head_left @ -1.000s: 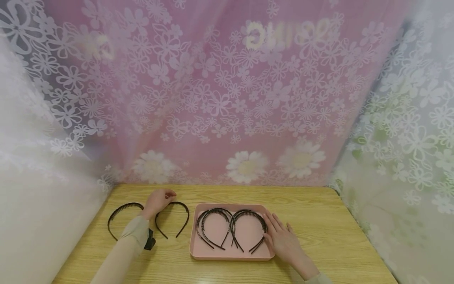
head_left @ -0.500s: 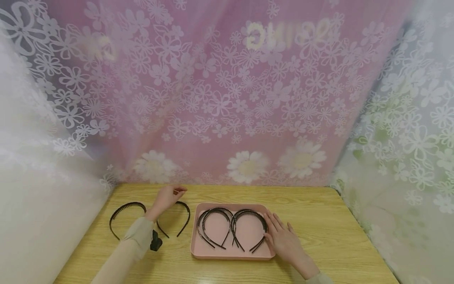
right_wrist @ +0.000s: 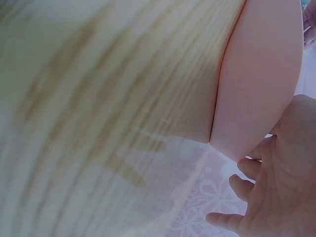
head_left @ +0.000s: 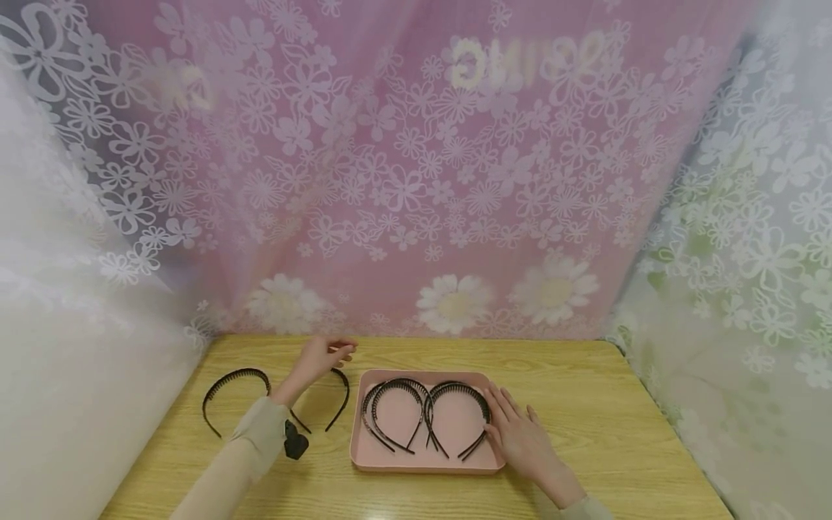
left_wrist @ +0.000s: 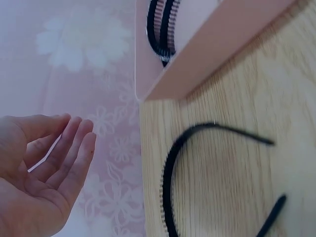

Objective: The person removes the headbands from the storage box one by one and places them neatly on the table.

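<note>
My left hand (head_left: 327, 354) hovers over the table's far side, just above the top of a black toothed headband (head_left: 338, 404) that lies flat on the wood. In the left wrist view its fingers (left_wrist: 69, 148) are relaxed and hold nothing, with the headband (left_wrist: 167, 173) below. My right hand (head_left: 518, 431) rests with straight fingers on the right rim of the pink tray (head_left: 422, 462). The right wrist view shows these fingers (right_wrist: 247, 190) beside the tray wall (right_wrist: 261, 79). In the tray lie several black headbands (head_left: 398, 412), one of them (head_left: 460, 415) by my right fingertips.
Another black headband (head_left: 229, 393) lies at the left of the wooden table (head_left: 585, 404). A flowered sheer curtain (head_left: 416, 180) closes in the back and both sides. A black wrist-camera mount (head_left: 295, 440) sits on my left sleeve.
My left hand has lifted off the headband's top and drifted right, toward the tray's far left corner. The right hand has stayed on the tray rim.
</note>
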`<state>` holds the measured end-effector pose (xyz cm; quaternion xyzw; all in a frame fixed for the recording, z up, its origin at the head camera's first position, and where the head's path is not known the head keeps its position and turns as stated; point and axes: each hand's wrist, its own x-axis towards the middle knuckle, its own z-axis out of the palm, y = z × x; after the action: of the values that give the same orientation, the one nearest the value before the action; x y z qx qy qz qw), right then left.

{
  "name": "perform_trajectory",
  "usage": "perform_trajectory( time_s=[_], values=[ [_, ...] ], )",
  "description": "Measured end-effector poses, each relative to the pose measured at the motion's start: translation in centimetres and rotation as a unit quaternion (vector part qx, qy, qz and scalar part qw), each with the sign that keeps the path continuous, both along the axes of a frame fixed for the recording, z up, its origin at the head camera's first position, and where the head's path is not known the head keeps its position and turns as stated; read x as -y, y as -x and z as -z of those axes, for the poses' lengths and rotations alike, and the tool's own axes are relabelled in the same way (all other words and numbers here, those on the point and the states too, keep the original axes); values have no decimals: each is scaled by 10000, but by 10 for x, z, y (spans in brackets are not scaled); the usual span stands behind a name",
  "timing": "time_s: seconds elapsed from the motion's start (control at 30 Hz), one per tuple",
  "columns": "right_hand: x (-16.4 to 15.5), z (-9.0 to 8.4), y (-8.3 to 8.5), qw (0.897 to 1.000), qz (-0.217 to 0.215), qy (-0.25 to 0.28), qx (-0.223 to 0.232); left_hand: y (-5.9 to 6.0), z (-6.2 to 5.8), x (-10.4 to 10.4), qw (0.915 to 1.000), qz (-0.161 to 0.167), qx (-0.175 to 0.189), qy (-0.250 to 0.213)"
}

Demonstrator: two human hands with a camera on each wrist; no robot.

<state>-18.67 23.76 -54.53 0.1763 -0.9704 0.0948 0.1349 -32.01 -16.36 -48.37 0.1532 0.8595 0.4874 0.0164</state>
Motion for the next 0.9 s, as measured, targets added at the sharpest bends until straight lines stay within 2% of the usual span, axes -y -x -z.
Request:
perform_trajectory(
  time_s=[0.17,0.37,0.6,0.7,0.9],
  values=[
    [-3,7,3,10000,25,-9,-49,-6,-2,-13,9997,149,111,-147],
    [-7,14,5,9999,57,-93,-32,-13,5,-28,9991,402,114,40],
    [-6,14,4,9998,-13,-116,-185,-20,13,-44,9931,632,-424,895],
    [-5,10,3,9998,-49,-86,-157,-23,15,-52,9890,684,-464,1229],
    [0,0,-1,9999,-24,124,39,-24,19,-65,9759,711,-774,1911]
  ],
)
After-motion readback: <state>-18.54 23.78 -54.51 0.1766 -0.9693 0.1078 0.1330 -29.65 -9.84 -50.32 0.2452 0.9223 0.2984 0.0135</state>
